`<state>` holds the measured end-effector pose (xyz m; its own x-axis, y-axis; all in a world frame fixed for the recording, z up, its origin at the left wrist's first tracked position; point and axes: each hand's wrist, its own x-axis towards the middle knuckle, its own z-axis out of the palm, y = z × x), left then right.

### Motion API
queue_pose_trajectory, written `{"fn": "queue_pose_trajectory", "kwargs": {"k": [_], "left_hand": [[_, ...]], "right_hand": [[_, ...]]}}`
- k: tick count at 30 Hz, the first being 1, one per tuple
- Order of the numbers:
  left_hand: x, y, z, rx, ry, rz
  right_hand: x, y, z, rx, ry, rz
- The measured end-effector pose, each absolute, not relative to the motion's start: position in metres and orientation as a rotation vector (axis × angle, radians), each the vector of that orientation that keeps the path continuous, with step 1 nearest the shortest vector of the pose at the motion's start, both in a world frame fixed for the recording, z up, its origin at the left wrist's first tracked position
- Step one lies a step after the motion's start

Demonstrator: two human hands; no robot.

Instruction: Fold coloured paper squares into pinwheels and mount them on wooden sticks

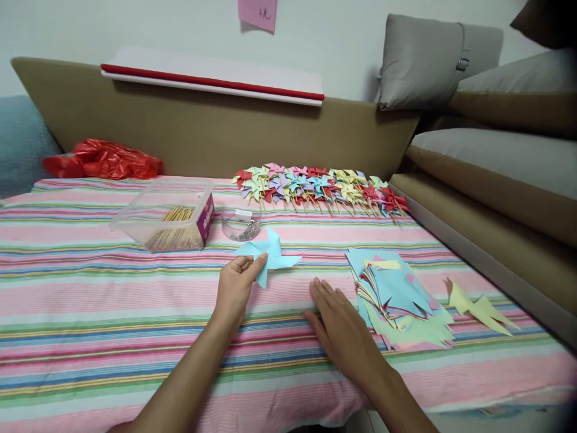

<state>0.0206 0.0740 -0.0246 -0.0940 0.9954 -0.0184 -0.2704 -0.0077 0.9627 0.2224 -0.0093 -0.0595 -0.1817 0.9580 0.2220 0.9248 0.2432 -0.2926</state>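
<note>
A light blue paper pinwheel (273, 260) with folded blades is pinched at its middle by my left hand (238, 279), thumb on top. My right hand (336, 322) lies flat on the striped cloth (148, 300), holding nothing, its fingers stretched out. Just right of that hand is a stack of cut coloured paper (401, 294) in blue, green, yellow and pink. Beyond the pinwheel stands a round clear container (241, 225) holding small metal pieces and a white block. No stick shows on the held pinwheel.
A clear plastic box (175, 222) of thin wooden sticks stands at left. Finished pinwheels (315, 186) on sticks lie in a row at the back. A yellow paper piece (478, 307) rests at right, near stacked cushions (505, 162). A red plastic bag (108, 159) lies back left.
</note>
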Motion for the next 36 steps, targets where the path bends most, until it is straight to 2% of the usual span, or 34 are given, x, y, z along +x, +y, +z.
{"fn": "queue_pose_trajectory", "kwargs": {"k": [8, 10, 13, 15, 26, 36], "left_hand": [[0.029, 0.068, -0.030, 1.008, 1.089, 1.379], [0.031, 0.065, -0.028, 1.056, 1.127, 1.380], [0.034, 0.060, -0.026, 1.192, 1.211, 1.346], [0.036, 0.058, -0.026, 1.278, 1.237, 1.308], [0.036, 0.049, -0.019, 1.402, 1.158, 1.236], [0.036, 0.047, -0.023, 1.382, 1.089, 1.242]], "right_hand": [[0.237, 0.001, -0.033, -1.569, -1.642, 0.041], [0.228, 0.001, -0.020, -1.461, -1.470, 0.209], [0.212, 0.002, -0.006, -1.281, -1.236, 0.626], [0.202, 0.004, -0.001, -1.188, -1.235, 0.760], [0.197, 0.015, -0.003, -1.221, -1.716, 0.350], [0.200, 0.017, -0.008, -1.198, -1.637, 0.314]]}}
